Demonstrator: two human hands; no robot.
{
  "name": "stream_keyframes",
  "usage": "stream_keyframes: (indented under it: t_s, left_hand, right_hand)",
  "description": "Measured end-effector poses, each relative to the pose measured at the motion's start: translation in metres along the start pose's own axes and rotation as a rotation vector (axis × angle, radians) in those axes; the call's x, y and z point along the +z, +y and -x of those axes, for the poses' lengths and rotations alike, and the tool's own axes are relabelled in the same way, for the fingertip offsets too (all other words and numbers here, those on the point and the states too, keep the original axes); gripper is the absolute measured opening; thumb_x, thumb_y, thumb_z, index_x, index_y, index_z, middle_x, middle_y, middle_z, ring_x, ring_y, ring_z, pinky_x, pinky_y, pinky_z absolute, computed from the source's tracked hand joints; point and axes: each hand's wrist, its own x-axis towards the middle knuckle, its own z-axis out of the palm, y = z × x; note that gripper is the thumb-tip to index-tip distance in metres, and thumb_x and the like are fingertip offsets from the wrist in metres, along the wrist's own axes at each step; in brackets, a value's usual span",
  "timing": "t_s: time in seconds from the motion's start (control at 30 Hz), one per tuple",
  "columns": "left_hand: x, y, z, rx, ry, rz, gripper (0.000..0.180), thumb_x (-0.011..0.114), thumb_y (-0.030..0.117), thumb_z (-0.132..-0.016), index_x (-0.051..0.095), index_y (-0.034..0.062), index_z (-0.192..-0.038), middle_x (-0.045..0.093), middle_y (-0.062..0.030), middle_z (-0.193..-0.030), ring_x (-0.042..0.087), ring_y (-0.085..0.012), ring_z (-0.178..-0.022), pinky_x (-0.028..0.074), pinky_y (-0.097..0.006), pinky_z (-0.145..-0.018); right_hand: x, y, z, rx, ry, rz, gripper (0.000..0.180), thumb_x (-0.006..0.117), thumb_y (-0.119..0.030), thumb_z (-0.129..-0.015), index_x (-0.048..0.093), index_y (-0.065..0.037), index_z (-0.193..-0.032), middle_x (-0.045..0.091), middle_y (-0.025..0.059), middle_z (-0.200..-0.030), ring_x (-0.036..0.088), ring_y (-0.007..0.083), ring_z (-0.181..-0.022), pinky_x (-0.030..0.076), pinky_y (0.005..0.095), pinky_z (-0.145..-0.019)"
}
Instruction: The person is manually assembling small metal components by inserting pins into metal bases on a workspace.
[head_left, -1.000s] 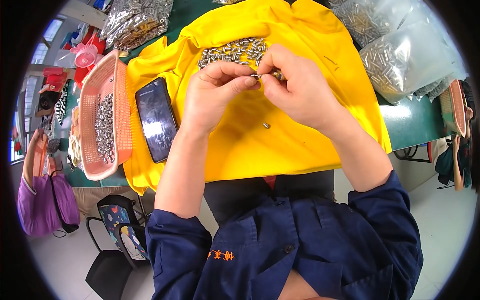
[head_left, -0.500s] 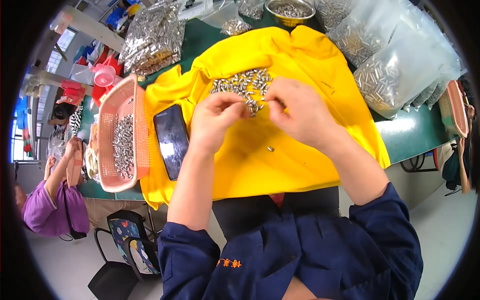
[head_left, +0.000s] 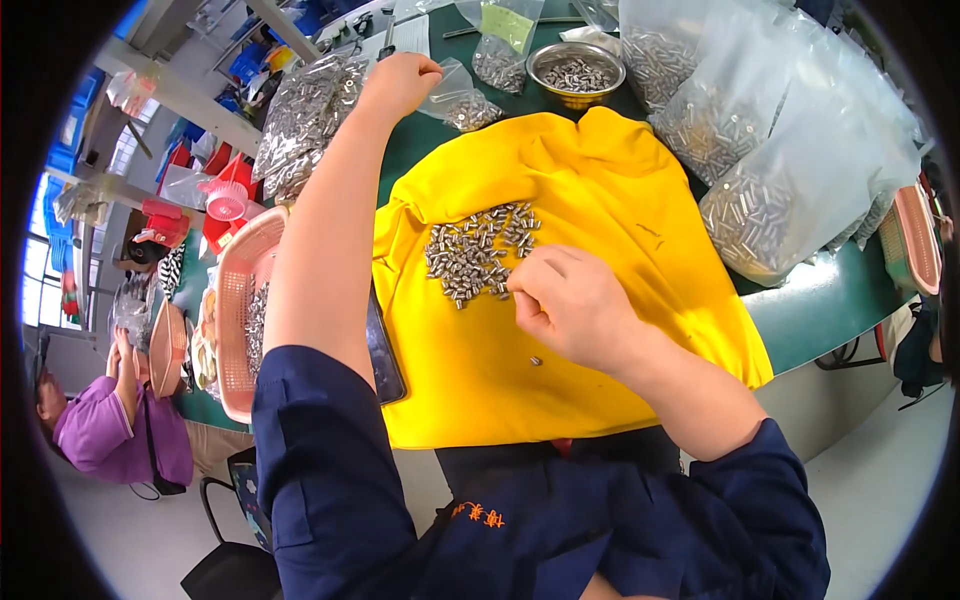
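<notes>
Yellow cloth (head_left: 480,400) probably keeps the heaped metal pieces (head_left: 462,262) from rolling. Left hand (head_left: 400,84) is beyond the cloth, right hand (head_left: 568,305) over it, well apart; grips cannot be told.

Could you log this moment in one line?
left hand: near bag of metal parts | right hand: curled beside metal pieces | yellow cloth: under pieces | both grips: unclear

Green table (head_left: 830,318) under yellow cloth (head_left: 480,400), metal bowl (head_left: 576,99), clear bags (head_left: 755,225); small metal parts (head_left: 468,258) on cloth
</notes>
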Motion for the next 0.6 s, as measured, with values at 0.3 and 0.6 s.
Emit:
stream_keyframes:
  t_s: [0.3,0.6]
  left_hand:
    - [0.003,0.009,0.002,0.015,0.111,-0.113,0.024,0.048,0.026,-0.077,0.064,0.0177,-0.093,0.061,-0.0086,-0.094,0.057,-0.0284,-0.089,0.045,-0.035,-0.078]
    - [-0.005,0.085,0.145,0.058,-0.219,0.374,0.02,0.058,0.02,-0.075,0.064,0.0096,-0.091,0.062,-0.0102,-0.082,0.059,-0.0231,-0.076,0.046,-0.03,-0.069]
  right_hand:
    - [0.0,0.001,0.001,0.044,0.039,-0.042,0.015,0.056,0.0,-0.064,0.046,-0.006,-0.075,0.049,0.01,-0.065,0.051,0.029,-0.061,0.041,0.0358,-0.054]
    - [-0.018,0.014,-0.009,0.436,0.349,-0.353,0.006,0.052,-0.003,-0.074,0.049,-0.002,-0.079,0.048,0.0019,-0.059,0.041,0.0063,-0.05,0.035,0.0215,-0.046]
